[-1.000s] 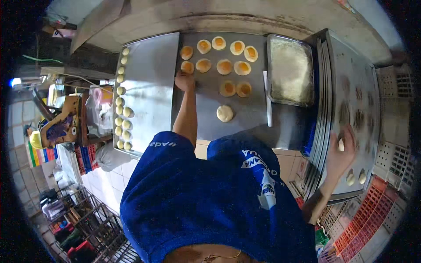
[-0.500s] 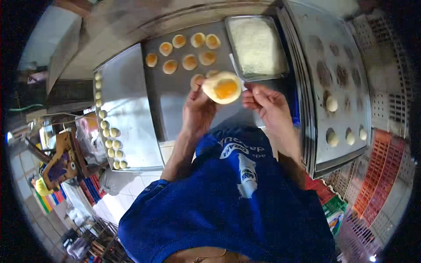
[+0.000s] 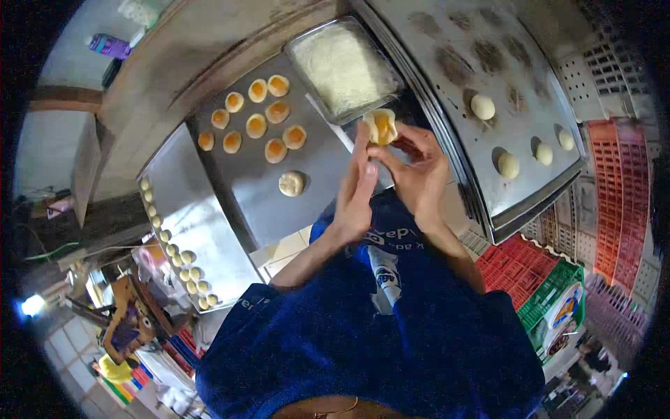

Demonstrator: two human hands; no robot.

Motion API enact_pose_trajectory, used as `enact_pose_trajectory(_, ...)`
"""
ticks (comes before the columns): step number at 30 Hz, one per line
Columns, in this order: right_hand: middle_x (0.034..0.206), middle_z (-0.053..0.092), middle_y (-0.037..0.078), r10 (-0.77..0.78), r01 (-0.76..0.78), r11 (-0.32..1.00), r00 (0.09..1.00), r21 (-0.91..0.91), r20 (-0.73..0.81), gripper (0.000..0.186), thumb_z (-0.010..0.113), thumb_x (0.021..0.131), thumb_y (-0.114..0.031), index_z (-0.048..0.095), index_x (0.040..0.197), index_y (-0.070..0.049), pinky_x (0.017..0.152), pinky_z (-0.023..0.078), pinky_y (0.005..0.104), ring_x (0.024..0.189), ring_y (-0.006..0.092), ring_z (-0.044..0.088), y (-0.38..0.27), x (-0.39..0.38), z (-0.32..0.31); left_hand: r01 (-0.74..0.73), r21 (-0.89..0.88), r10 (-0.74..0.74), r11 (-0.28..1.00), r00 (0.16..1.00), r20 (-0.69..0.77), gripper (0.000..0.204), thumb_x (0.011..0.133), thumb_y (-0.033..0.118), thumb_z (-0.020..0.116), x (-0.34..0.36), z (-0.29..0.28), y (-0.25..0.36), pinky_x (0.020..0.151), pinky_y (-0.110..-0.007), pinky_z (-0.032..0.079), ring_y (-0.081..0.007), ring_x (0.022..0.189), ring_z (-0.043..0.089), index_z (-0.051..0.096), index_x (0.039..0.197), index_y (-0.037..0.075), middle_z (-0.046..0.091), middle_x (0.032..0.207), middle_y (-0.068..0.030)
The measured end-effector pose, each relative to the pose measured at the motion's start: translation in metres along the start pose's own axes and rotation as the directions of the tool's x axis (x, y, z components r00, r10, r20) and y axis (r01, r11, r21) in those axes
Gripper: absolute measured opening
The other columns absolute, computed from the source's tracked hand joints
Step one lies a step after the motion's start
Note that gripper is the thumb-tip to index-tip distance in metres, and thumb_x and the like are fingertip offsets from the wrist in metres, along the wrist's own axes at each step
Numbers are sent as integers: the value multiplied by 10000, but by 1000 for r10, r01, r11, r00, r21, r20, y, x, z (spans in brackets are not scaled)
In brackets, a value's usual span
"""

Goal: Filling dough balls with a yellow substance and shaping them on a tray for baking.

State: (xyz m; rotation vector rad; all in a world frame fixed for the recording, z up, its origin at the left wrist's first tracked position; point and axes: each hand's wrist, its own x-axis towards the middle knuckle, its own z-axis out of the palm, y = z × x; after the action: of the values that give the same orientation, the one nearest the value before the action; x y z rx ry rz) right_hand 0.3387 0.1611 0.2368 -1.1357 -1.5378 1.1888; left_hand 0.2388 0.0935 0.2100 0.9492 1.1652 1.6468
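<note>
The left hand (image 3: 358,197) and right hand (image 3: 423,172) jointly pinch a dough round (image 3: 375,126) by its edges, beside the crumb-filled tray (image 3: 313,87). Uneven finger pressure could split the dough wall; excessive tilt could spill the orange filling (image 3: 384,128).

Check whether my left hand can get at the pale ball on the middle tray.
Probably yes: the pale ball lies left of your left hand, with only bare tray between them. Its fingers touch the orange-topped dough, though, so it would likely have to leave that first.
</note>
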Motion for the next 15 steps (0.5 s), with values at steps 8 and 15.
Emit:
enact_pose_trajectory(8, 937, 669, 114, -539, 563, 822, 818, -83, 202, 344, 813, 699, 19, 713, 1027, 19, 656, 465, 234, 733, 125, 564, -69, 11, -44, -164, -553, 206, 817, 978, 14, 468, 969, 126, 595, 12, 6, 8, 1029, -352, 443, -225, 1162, 570, 448, 1392, -9, 564, 1316, -157)
enact_pose_trajectory(15, 859, 670, 89, -146, 154, 988, 966, -23, 213, 321, 811, 721, -25, 713, 1022, 27, 626, 448, 229, 664, 116, 527, -65, 2, -65, -57, -721, 100, 691, 995, 18, 406, 965, 164, 604, 22, 6, 21, 974, -338, 493, -246, 1122, 613, 521, 1318, -20, 607, 1276, -175)
